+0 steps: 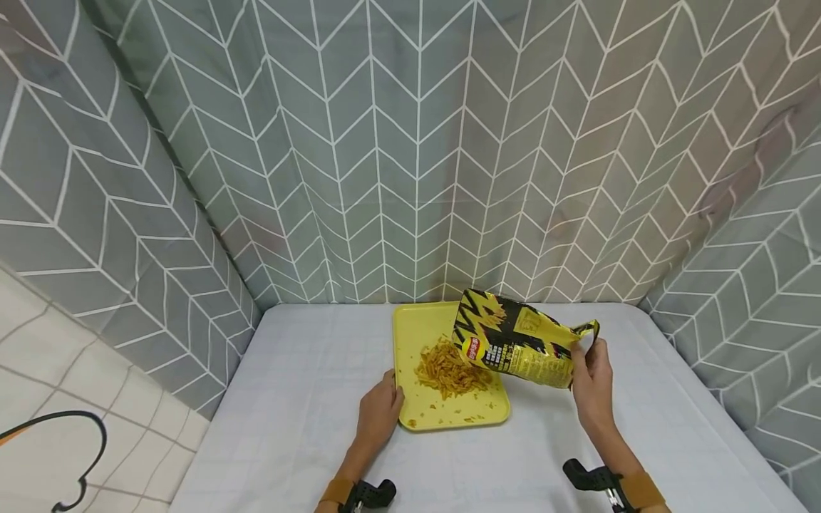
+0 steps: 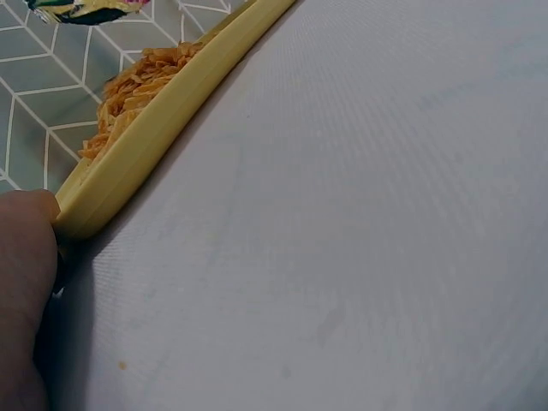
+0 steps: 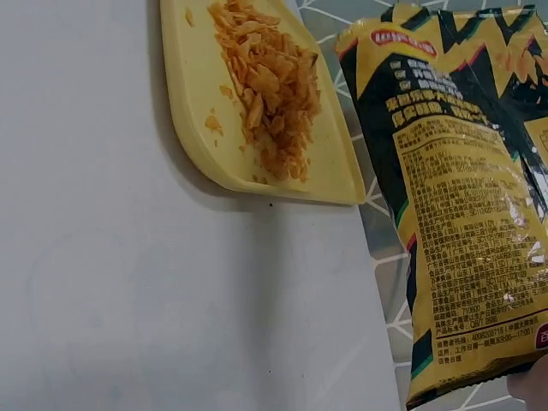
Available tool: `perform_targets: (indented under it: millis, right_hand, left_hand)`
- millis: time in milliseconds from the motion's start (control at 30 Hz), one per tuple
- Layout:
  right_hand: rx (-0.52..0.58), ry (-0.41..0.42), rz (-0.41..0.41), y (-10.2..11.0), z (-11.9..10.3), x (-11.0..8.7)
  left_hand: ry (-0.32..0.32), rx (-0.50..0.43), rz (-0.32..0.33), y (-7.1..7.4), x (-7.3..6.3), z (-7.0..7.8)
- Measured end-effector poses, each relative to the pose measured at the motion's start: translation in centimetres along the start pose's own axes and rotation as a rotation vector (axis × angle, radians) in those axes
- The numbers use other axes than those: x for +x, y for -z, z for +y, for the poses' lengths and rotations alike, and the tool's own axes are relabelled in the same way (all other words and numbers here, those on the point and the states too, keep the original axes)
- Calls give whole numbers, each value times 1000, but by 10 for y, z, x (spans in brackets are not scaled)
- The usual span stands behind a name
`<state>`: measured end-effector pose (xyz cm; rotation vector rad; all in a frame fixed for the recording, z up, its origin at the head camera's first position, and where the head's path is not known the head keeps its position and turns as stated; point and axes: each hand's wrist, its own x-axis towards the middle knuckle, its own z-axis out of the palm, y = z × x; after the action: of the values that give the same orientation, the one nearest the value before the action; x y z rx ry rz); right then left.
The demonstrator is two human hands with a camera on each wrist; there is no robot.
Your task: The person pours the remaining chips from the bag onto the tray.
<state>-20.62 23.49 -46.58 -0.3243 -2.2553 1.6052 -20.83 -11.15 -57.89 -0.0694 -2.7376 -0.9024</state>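
Observation:
A yellow tray (image 1: 449, 422) lies on the white-covered table, bearing a heap of orange-brown crispy snack strips (image 1: 449, 367). My left hand (image 1: 378, 410) grips the tray's left rim near its front corner; in the left wrist view the thumb (image 2: 34, 205) lies on the rim, and the other fingers are mostly hidden. My right hand (image 1: 593, 381) holds a black-and-yellow snack bag (image 1: 519, 338) by its right end. The bag slants down to the left, its far end above the tray's right side beside the heap. Printed text covers the bag (image 3: 462, 223) in the right wrist view.
Small crumbs (image 1: 471, 418) lie on the tray near its front edge. White cloth (image 1: 288, 399) covers the table. Grey curtains (image 1: 417, 142) with white chevrons hang behind and at both sides. A tiny crumb (image 2: 122, 365) lies on the cloth by the left hand.

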Motion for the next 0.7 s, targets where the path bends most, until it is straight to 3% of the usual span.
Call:
perform_targets:
  millis: [100,333,533,700]
  right_hand:
    - [125,-59,0,0,-1,1]
    - [-7,-1,-10,-2,1,-2]
    - [254,-106,-28,2,-1,0]
    - [58,-31,-9,0,3,1]
  left_hand:
    - [-3,-1,4,-1,0,-2]
    - [-4,5,3,0,1,-3]
    - [-6,1,-2,1,1,-2]
    - [-2,-2,0,2,1,-1]
